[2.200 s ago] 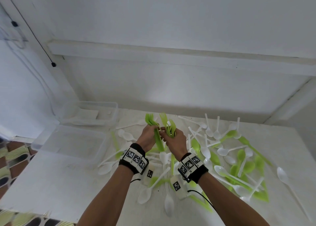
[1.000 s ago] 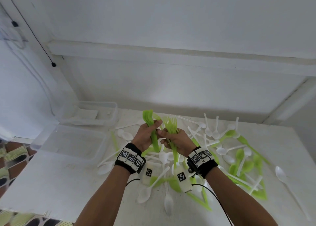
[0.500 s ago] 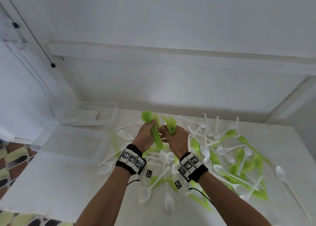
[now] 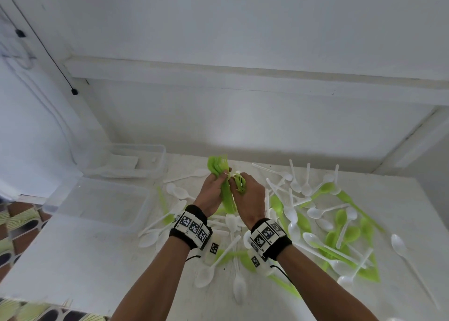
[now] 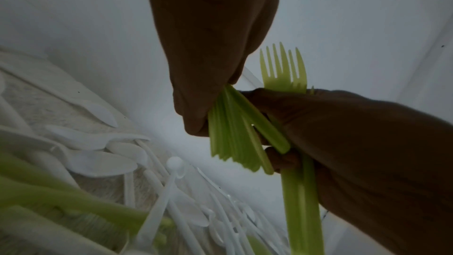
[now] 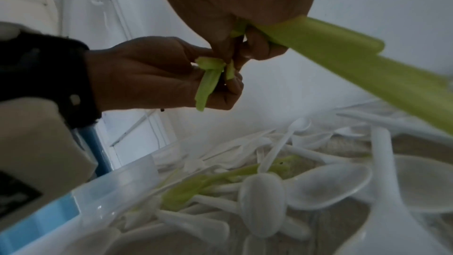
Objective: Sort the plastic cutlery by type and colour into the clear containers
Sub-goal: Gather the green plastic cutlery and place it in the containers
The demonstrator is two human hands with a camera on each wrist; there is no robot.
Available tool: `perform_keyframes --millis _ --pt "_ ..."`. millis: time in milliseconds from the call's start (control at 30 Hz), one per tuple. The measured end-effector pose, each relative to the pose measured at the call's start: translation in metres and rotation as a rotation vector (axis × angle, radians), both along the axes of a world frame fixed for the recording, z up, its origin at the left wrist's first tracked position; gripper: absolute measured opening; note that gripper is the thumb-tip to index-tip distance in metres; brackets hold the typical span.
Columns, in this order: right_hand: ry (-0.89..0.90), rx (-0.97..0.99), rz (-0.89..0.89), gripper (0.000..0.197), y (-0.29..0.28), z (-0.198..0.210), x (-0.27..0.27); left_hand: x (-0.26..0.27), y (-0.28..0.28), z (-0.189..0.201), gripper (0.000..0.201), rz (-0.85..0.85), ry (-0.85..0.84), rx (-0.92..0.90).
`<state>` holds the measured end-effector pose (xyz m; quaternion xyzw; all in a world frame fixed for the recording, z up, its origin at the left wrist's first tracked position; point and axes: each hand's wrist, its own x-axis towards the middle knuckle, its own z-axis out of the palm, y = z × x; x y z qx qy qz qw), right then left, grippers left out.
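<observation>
Both hands are raised together above the cutlery pile at the table's middle. My left hand grips a fanned bundle of green forks, their handles sticking out below the fist. My right hand grips a few more green forks upright, right beside the left bundle, and the two hands touch. In the right wrist view one green handle runs out to the right. Loose white spoons and green spoons lie scattered on the table.
Two clear plastic containers stand left of the hands: a near one and a far one against the wall. White spoons lie under my wrists. The table's left edge drops to a patterned floor.
The two hands stayed pressed together over the pile, shifting the green forks between them; the bundle in the left hand now stands more upright and fuller than a second ago.
</observation>
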<state>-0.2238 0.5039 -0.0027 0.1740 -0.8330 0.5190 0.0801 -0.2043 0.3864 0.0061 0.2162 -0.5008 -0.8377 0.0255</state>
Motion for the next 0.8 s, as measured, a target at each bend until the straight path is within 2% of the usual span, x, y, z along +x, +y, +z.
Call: perform_keyframes --millis 167,300,433,533,700,800 --pt "-0.072 -0.069 0.062 0.017 0.005 0.001 -0.003 0.002 -0.004 -0.008 0.024 -0.025 0.005 -0.076" --pt "-0.083 -0.05 0.054 0.012 0.004 0.005 -0.003 0.0 -0.004 -0.004 0.026 -0.015 0.017 -0.029" --pt "-0.141 -0.03 -0.041 0.016 0.001 0.007 -0.006 -0.001 0.002 -0.005 0.028 -0.014 0.02 -0.066" --pt "-0.171 -0.098 -0.103 0.018 -0.003 0.01 -0.004 -0.004 0.009 -0.004 0.02 0.012 0.03 -0.074" --pt "-0.113 0.014 -0.072 0.015 -0.002 0.014 -0.006 -0.004 0.011 -0.008 0.022 0.026 0.034 -0.057" --pt "0.002 0.136 0.013 0.011 0.001 0.014 -0.007 -0.001 0.004 -0.01 0.028 -0.019 0.065 -0.069"
